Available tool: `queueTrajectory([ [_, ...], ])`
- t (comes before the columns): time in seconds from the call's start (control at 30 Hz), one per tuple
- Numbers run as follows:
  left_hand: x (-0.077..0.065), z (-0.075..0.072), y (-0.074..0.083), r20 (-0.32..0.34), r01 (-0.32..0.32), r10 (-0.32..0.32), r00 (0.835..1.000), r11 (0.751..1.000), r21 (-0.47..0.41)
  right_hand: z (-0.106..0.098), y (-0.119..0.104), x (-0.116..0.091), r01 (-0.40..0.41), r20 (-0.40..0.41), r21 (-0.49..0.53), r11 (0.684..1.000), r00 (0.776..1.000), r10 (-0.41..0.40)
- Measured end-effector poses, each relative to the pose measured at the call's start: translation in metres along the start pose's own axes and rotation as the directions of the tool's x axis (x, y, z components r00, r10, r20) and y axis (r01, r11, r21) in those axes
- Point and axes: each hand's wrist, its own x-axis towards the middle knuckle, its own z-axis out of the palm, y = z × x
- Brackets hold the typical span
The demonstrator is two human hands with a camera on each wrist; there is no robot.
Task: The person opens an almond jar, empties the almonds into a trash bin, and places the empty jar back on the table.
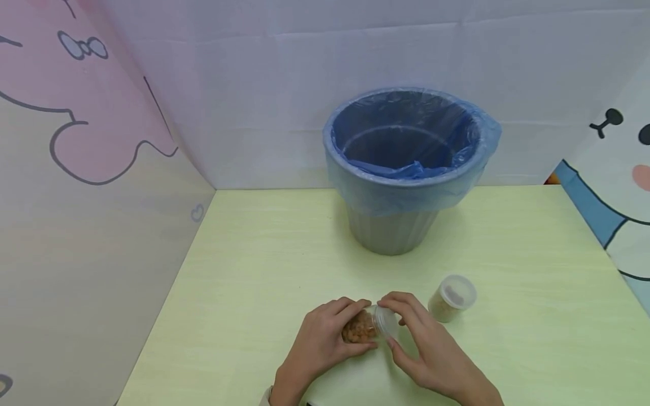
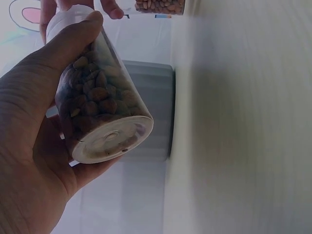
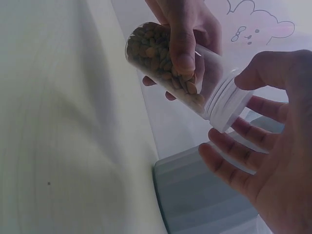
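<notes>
My left hand grips a clear plastic jar around its body. Brown almond-like nuts fill much of the jar, which is tipped on its side, its base showing in the left wrist view. The white screw lid points to the right. My right hand holds this lid, thumb on one side and fingers curved around the other. A second lidded jar of similar pieces stands upright on the table just beyond the right hand.
A grey bin lined with a blue plastic bag stands at the back of the table, beyond the hands. The pale yellow-green table meets a white cloth backdrop. Printed cartoon panels flank it on both sides.
</notes>
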Motion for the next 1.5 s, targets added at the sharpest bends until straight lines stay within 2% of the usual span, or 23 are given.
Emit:
queueTrajectory([
  [0.1,0.000,0.001,-0.001,0.003,0.003,-0.003,1.000,1.000,-0.001,0.001,0.001,0.000,0.015,-0.004,-0.010,1.000,1.000,-0.015],
  [0.2,0.001,0.001,-0.002,0.007,0.002,-0.002,1.000,1.000,-0.004,0.001,0.001,0.000,-0.005,-0.006,-0.015,1.000,1.000,0.005],
  [0.33,0.002,0.002,-0.003,0.012,0.000,0.001,1.000,1.000,-0.013,0.003,0.002,-0.001,-0.093,0.011,-0.019,0.995,0.996,0.093],
  [0.43,0.002,0.004,-0.003,0.018,0.002,-0.002,1.000,1.000,-0.023,0.004,0.002,-0.002,-0.172,0.036,-0.017,0.985,0.984,0.172],
  [0.6,0.004,0.004,-0.003,0.030,0.008,-0.007,1.000,1.000,-0.018,0.002,0.002,-0.001,-0.234,0.055,-0.023,0.972,0.970,0.235],
  [0.7,0.005,0.004,-0.004,0.033,0.011,-0.011,0.999,1.000,-0.009,0.001,0.004,0.000,-0.223,0.050,-0.019,0.975,0.973,0.224],
  [0.9,0.006,0.004,-0.003,0.030,0.019,-0.018,0.999,1.000,-0.020,-0.001,0.008,0.001,-0.110,0.035,0.005,0.994,0.993,0.109],
  [1.17,0.007,0.004,-0.004,0.029,0.020,-0.020,0.999,1.000,-0.014,-0.003,0.010,0.001,-0.029,0.045,0.023,0.999,0.999,0.028],
  [1.3,0.008,0.004,-0.005,0.014,0.008,-0.008,1.000,1.000,-0.014,-0.003,0.009,0.002,-0.037,0.037,-0.015,0.999,0.999,0.037],
  [1.5,0.010,0.003,-0.004,0.011,0.008,-0.008,1.000,1.000,-0.016,-0.001,0.007,0.004,-0.113,0.016,-0.132,0.985,0.993,0.116],
])
